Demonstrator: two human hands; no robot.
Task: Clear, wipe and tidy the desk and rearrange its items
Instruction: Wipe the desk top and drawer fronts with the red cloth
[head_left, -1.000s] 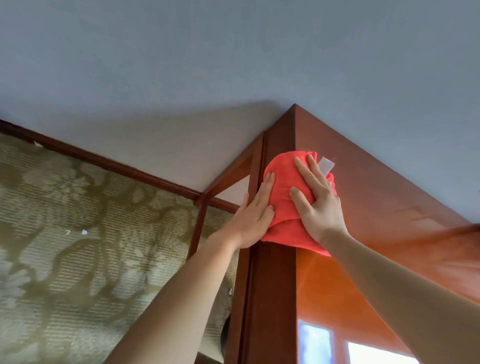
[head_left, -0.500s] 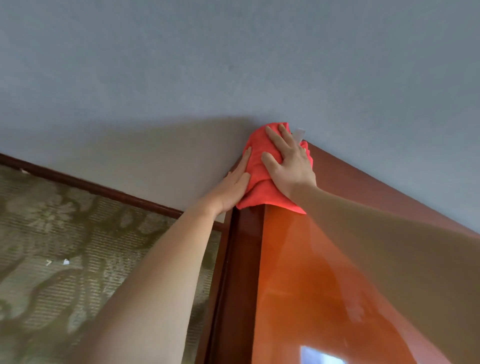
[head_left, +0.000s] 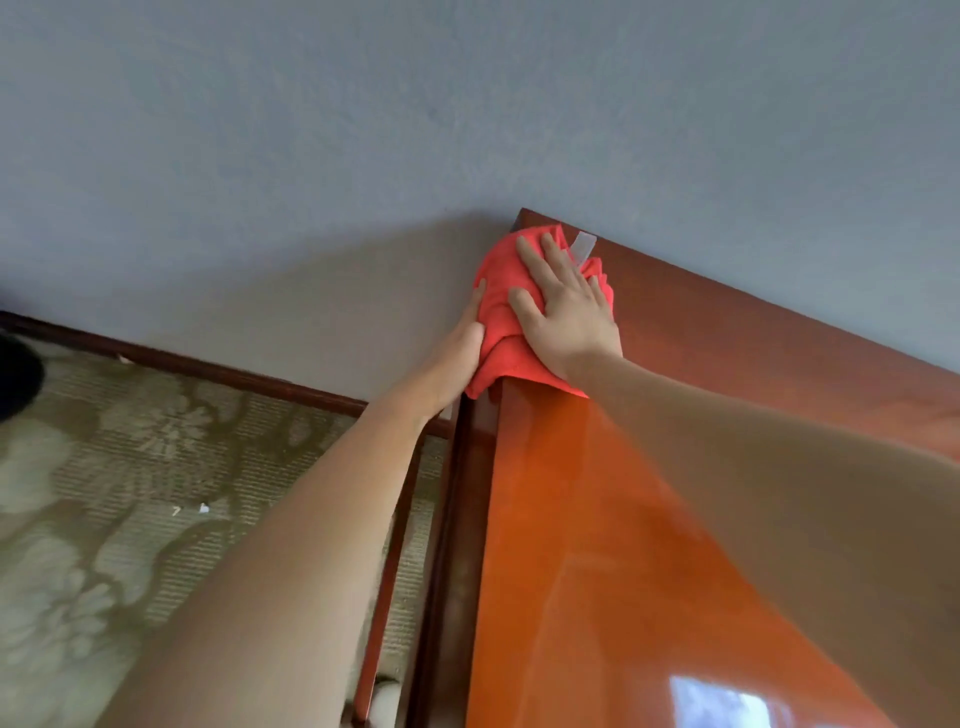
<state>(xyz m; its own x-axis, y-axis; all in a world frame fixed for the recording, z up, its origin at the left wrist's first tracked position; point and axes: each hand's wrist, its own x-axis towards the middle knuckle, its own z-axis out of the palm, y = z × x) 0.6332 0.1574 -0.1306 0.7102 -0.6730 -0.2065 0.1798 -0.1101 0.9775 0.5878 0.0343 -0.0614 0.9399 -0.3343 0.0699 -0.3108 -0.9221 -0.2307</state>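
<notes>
Grips flat, right hand (head_left: 566, 306) pressing red cloth (head_left: 496, 296) on cabinet (head_left: 597, 519) corner, left hand (head_left: 460, 351) against cloth, ceiling (head_left: 467, 104) above

The red cloth (head_left: 496, 317) looks soft and napped, with a white fabric tag (head_left: 583, 248). At 5 o'clock the wood panel (head_left: 597, 545) is glossy and lacquered. The ceiling (head_left: 467, 104) is matt, and the patterned fabric (head_left: 104, 467) at 8 o'clock is coarse-woven.

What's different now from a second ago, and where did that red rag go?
The red cloth slid up the corner edge of the wooden cabinet to just under its top, pushed by the right hand flat on it and the left hand at its side. Both hands stayed pressed on it; nothing was let go.
</notes>
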